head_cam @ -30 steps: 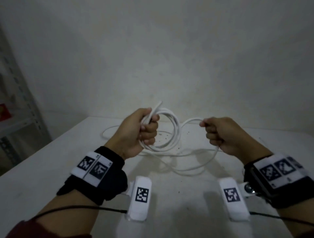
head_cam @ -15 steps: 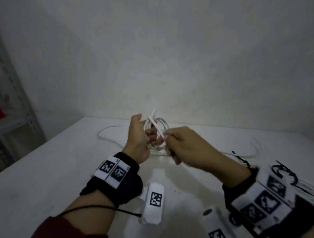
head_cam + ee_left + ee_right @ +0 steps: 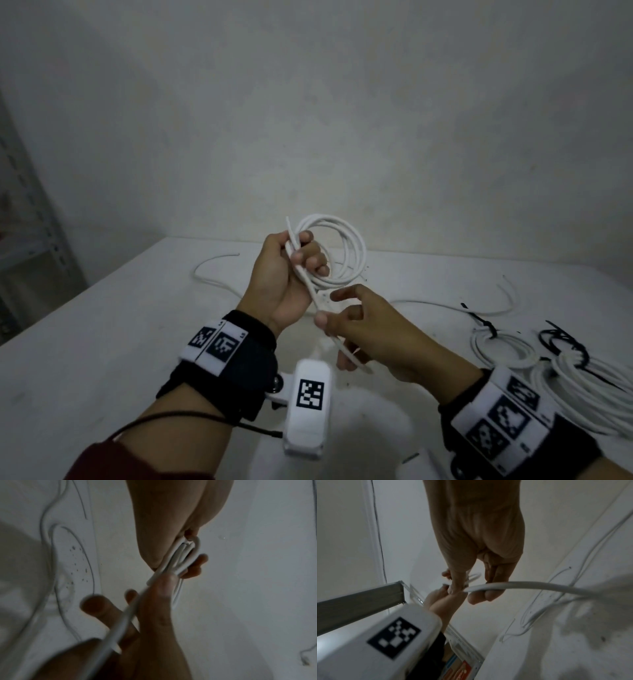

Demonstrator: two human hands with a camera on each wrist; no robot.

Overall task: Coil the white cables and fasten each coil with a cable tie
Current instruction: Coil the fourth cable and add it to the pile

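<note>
The left hand (image 3: pixel 286 274) is raised above the white table (image 3: pixel 102 342) and its fingers are curled around one side of a coil of white cable (image 3: pixel 337 253), so the loops stand up in the air beyond the knuckles, with 1 short cable end sticking up past the thumb. From this fist the free tail of the cable (image 3: pixel 329 329) runs down and toward the person to the right hand (image 3: pixel 363 337), which is just below and beside the left hand; its thumb and curled fingers hold the tail, while the index finger is stretched out toward the coil. In the left wrist view the loops are pressed together between the fingers (image 3: pixel 197 566) and the palm. In the right wrist view the tail passes across the right fingers (image 3: pixel 488 595). On the table far to the right lie 2 finished cable coils (image 3: pixel 503 349), each closed with a black cable tie (image 3: pixel 486 325), and some loose black cable ties (image 3: pixel 561 342) are near them. Another loose white cable (image 3: pixel 212 277) lies on the table behind the hands. A metal shelf (image 3: pixel 30 219) stands at the left
</note>
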